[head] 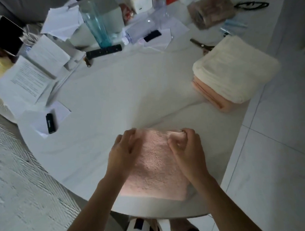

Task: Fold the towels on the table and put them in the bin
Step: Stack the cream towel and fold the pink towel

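- Head view. Pink towel (pixel 157 167): folded, flat on the near edge of the white desk (pixel 112 103); long axis runs from the person outward, far short edge pointing toward the desk's middle.
- Left hand (pixel 125 148): fingers fairly straight, lying on the towel's far left corner; blurred, so a pinch cannot be confirmed.
- Right hand (pixel 186 145): fingers curled, gripping the towel's far right corner, fabric bunched under them.
- Stack of folded towels (pixel 233 71): cream ones over pink ones, at the right desk edge, well apart from the hands.
- Far desk: scattered papers (pixel 27 77), black remote (pixel 103 51), tall clear container (pixel 99 25), scissors (pixel 202 45).
- Left of centre: small black device (pixel 50 123) on a paper slip.
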Available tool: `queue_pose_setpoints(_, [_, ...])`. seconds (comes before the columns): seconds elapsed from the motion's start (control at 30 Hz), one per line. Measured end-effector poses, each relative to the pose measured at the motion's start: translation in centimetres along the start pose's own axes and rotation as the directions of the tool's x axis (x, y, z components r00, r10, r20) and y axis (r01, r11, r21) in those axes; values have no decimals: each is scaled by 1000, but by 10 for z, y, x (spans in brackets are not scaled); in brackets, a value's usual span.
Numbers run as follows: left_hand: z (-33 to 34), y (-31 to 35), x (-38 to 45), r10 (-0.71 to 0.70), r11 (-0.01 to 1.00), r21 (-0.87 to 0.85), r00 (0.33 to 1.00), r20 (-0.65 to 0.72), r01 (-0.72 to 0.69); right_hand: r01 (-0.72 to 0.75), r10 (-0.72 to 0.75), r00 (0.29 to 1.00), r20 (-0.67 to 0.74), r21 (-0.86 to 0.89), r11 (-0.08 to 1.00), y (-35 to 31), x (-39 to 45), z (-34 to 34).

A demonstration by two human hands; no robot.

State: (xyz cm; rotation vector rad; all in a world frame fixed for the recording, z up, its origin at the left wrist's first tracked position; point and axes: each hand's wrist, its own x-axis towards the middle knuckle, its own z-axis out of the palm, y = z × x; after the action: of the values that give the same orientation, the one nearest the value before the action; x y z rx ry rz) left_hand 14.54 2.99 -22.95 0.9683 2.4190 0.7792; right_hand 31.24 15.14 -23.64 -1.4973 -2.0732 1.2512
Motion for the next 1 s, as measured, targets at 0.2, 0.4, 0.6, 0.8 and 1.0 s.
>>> queue_pose_setpoints(0.2, [-1, -3, 11, -67, 998, -17, 994, -91, 66, 23, -27, 998, -51, -77, 997, 5, 11, 4])
queue_pose_setpoints(0.4, [-2, 8, 24, -325, 938, -134, 945, -27, 318, -117, 106, 990, -97, -110, 987, -5, 15, 10])
queue_pose_setpoints(0.6, [7, 24, -3, 435, 894, 104, 900, 31, -436, 229, -295, 954, -45, -520, 823, -35, -17, 27])
queue_pose_setpoints(0.8, [22, -12, 8, 421, 777, 323, 827, 371, -541, 327, -278, 944, 180, -642, 694, 1, -29, 36])
queue_pose_setpoints(1.0, [20, -21, 5, 42, 999, -1, 979, 199, -42, 15, -3, 1000, 25, -492, 870, 2, -27, 39])
